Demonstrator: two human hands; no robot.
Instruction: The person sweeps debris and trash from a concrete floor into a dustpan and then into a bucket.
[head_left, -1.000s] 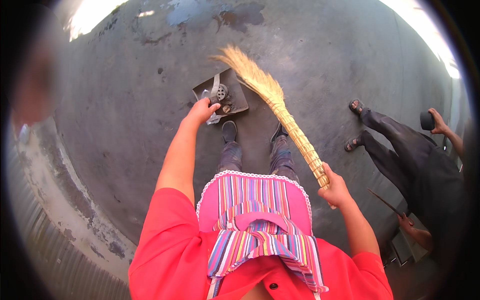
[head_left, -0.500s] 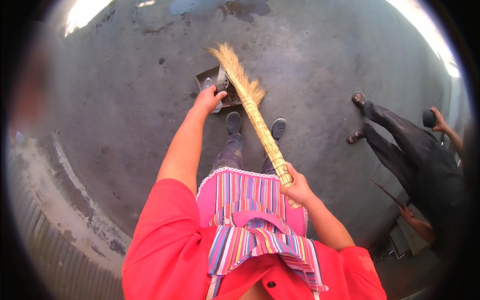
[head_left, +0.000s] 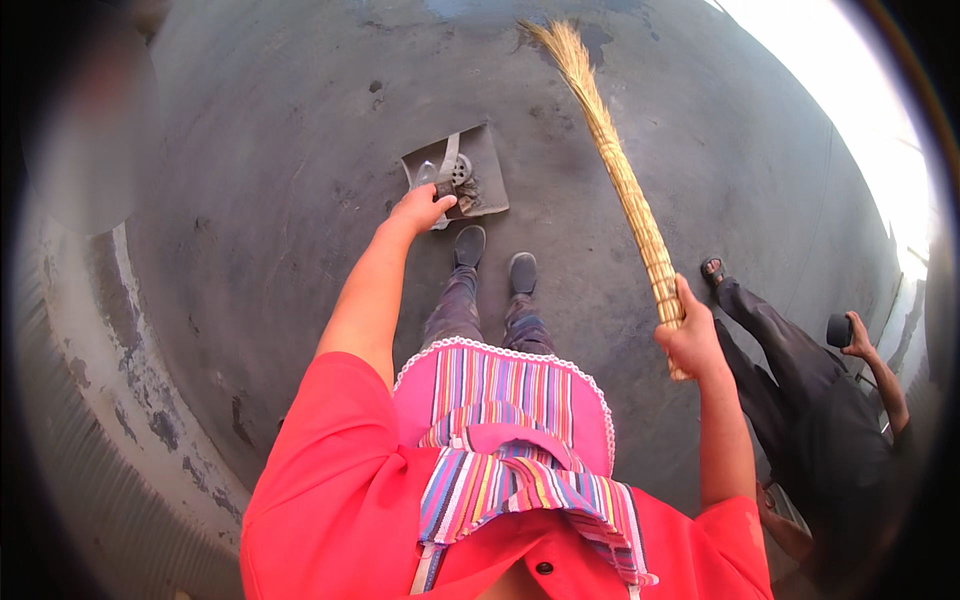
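My left hand [head_left: 422, 208] is closed round the handle of a grey metal dustpan [head_left: 489, 165], which is in front of my feet. In the pan sit a round grey piece with holes [head_left: 461, 170], a transparent plastic item [head_left: 426, 173] and some crumpled brown scraps [head_left: 467, 196]. My right hand [head_left: 693, 335] grips the lower end of a bound straw broom [head_left: 636, 205], out to the right. Its bristles point up and away from me, apart from the dustpan. Whether their tips touch the floor I cannot tell.
A person in dark trousers [head_left: 775, 325] and sandals stands close on the right, holding a dark round object [head_left: 839, 330]. My dark shoes [head_left: 470, 246] are just behind the dustpan. A peeling low wall [head_left: 150, 400] curves along the left. Damp patches mark the far floor.
The broom has moved away from the dustpan, up and to the right with my right hand, uncovering the pan's contents. My left hand still holds the dustpan.
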